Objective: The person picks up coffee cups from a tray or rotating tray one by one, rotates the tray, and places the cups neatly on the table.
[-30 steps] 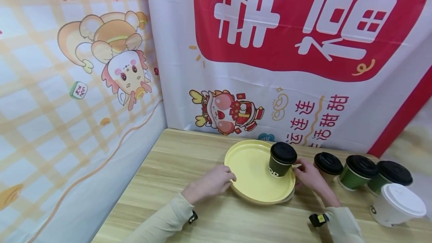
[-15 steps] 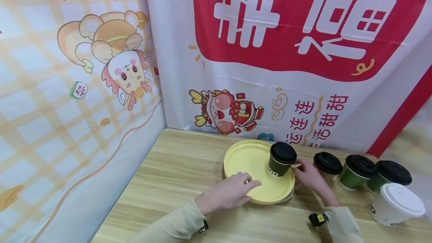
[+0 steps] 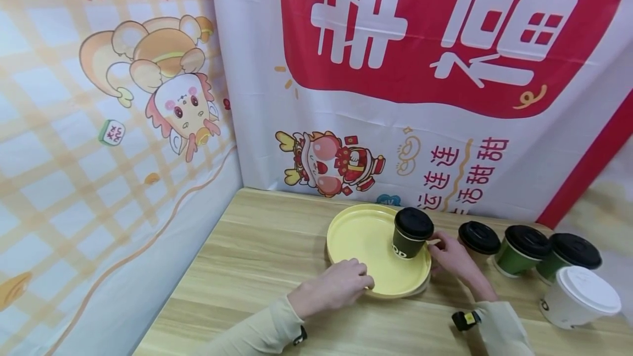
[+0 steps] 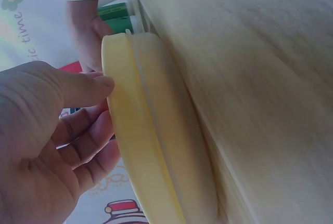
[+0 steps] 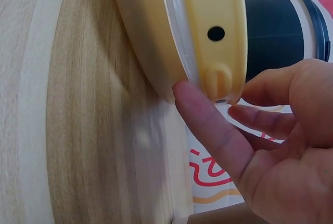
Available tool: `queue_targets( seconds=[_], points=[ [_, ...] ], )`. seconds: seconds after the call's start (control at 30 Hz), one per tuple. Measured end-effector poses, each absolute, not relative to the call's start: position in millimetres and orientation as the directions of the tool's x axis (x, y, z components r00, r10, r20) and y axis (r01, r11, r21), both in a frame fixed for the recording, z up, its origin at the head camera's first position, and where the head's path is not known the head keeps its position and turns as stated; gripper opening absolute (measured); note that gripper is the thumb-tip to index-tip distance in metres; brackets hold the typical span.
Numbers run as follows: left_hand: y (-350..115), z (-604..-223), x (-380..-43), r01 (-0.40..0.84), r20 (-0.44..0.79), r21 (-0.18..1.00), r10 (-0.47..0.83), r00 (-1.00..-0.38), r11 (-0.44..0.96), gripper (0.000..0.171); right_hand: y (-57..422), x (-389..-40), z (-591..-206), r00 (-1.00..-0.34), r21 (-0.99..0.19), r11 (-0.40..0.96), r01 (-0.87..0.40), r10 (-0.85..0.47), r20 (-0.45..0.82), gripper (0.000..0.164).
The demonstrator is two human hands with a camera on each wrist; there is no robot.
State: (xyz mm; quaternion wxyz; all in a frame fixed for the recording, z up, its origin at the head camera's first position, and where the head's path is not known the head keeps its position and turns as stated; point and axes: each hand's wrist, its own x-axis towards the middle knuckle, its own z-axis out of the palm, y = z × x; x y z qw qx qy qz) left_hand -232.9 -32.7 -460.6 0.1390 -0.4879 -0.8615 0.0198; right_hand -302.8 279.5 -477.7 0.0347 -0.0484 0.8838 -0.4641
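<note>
A round yellow tray (image 3: pixel 358 243) with a raised rim sits on the wooden table, with a pale base beneath it. On its right part stands a dark paper cup (image 3: pixel 406 245) with a black lid and white letters. My left hand (image 3: pixel 335 289) pinches the near rim, thumb outside and fingers curled over the edge in the left wrist view. At the right edge, my right hand (image 3: pixel 456 260) holds the tray, one finger against the lower side and the thumb at the rim, beside the cup. The right wrist view shows a small knob (image 5: pixel 217 81) and a black dot on the tray's side.
Right of my right hand stand a brown cup (image 3: pixel 478 240) and two green cups (image 3: pixel 516 257), all black-lidded, and a white cup (image 3: pixel 576 301) with a white lid. A printed cloth (image 3: pixel 262 125) hangs behind the table, another at the left.
My left hand let go of the tray's left rim, crossed rightward over its front with fingers spread, and now grips the near rim. The right hand and the dark cup stayed in place.
</note>
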Motion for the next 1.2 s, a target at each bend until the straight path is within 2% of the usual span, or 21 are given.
queue_targets(
  seconds=[0.17, 0.4, 0.73, 0.93, 1.07, 1.2],
  points=[
    [-39.7, -461.5, -234.5, 0.810, 0.210, -0.178, 0.826, -0.523, 0.558, 0.013, 279.9, -302.3, -478.1, -0.991, -0.843, 0.536, -0.050, -0.129, -0.023, 0.026],
    [-55.4, -461.4, -241.5, 0.811, 0.268, -0.209, 0.830, -0.489, 0.546, 0.011, 281.5, -302.4, -478.1, -0.991, -0.855, 0.516, -0.051, -0.134, -0.022, 0.025],
    [-69.3, -460.3, -249.7, 0.803, 0.230, -0.117, 0.803, -0.550, 0.584, 0.010, 281.8, -304.6, -479.4, -0.990, -0.868, 0.495, -0.036, -0.136, -0.037, 0.025],
    [-68.0, -451.7, -245.2, 0.797, 0.188, -0.065, 0.791, -0.582, 0.601, 0.024, 283.0, -305.3, -480.2, -0.987, -0.873, 0.487, -0.037, -0.153, -0.043, 0.028],
    [-56.0, -449.0, -238.3, 0.816, 0.202, -0.070, 0.809, -0.552, 0.574, 0.033, 282.5, -304.0, -477.9, -0.988, -0.870, 0.492, -0.034, -0.147, -0.045, 0.025],
    [-41.3, -454.3, -232.7, 0.834, 0.219, -0.094, 0.828, -0.516, 0.544, 0.033, 283.0, -304.1, -480.1, -0.989, -0.862, 0.505, -0.033, -0.138, -0.044, 0.024]
  ],
)
